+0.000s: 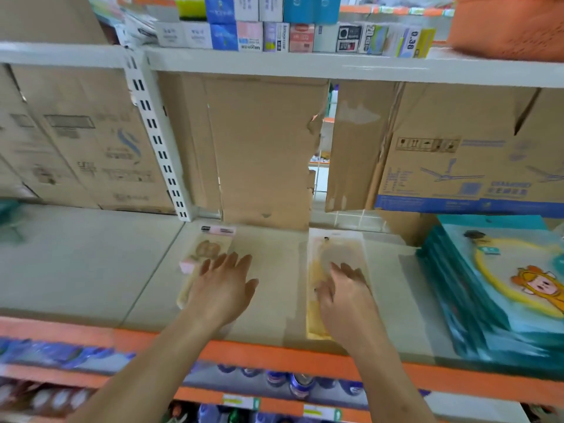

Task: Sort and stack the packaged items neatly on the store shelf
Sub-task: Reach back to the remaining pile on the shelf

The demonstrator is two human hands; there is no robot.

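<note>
Left hand (pixel 224 283) flat on pink-topped packet (pixel 210 244); right hand (pixel 345 296) relaxed on yellow packet (pixel 334 251).

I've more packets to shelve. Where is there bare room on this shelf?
Widest bare patch: the shelf left of the pink-topped packet, bordered behind by cardboard boxes. A narrower gap lies between that packet and the yellow packet. Crowded at right: the teal stack reaches the front edge.
</note>
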